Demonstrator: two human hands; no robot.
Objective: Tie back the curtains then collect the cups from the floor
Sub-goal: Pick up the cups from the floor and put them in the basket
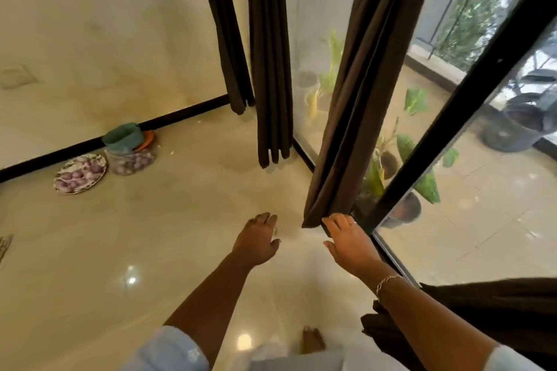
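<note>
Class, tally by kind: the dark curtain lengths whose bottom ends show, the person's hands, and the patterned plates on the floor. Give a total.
Curtain lengths: 3
Hands, left hand and right hand: 2
Patterned plates: 1
Total: 6

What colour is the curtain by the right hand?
Dark brown curtain, seen in the head view.
</note>
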